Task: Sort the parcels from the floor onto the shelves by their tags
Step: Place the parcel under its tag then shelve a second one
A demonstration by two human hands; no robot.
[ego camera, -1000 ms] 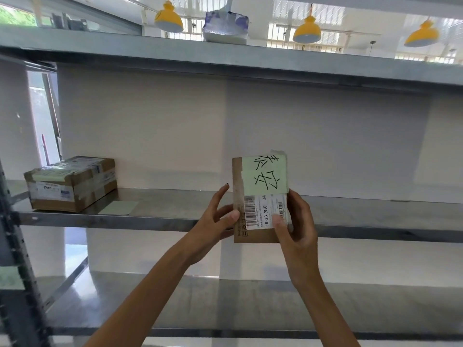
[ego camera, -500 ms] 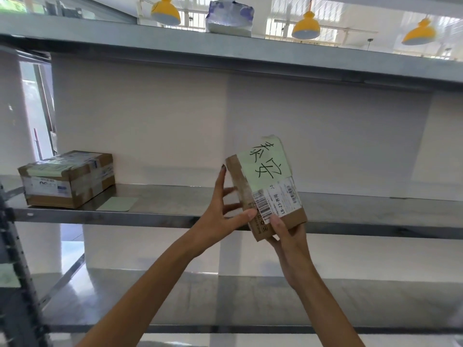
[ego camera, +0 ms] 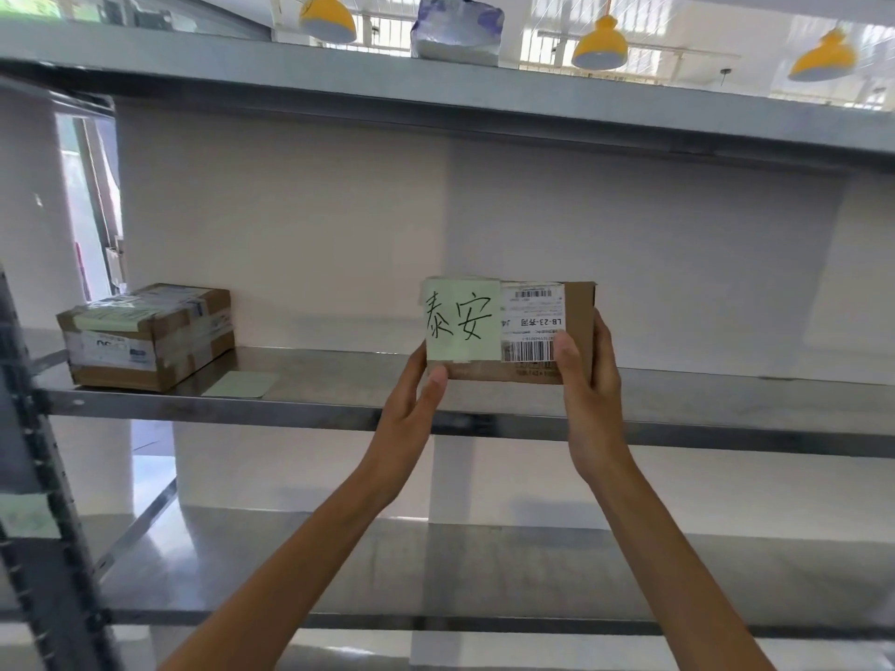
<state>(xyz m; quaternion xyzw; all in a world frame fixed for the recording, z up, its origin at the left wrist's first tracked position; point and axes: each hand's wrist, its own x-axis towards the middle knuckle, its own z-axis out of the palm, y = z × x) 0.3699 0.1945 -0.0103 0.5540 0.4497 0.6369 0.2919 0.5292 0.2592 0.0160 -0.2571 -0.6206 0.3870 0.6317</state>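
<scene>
Cardboard parcel (ego camera: 513, 331), green tag (ego camera: 462, 319) facing the camera, is gripped at both ends by left hand (ego camera: 411, 409) and right hand (ego camera: 588, 389) at frame centre, above the middle shelf (ego camera: 339, 380), apparently about to be set down level.

Bare metal shelving (ego camera: 678, 428) against a white wall (ego camera: 290, 225), three yellow pendant lamps (ego camera: 599, 46) hanging above it

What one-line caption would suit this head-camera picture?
Both hands, left and right, hold a small tagged parcel level over the middle shelf.
</scene>
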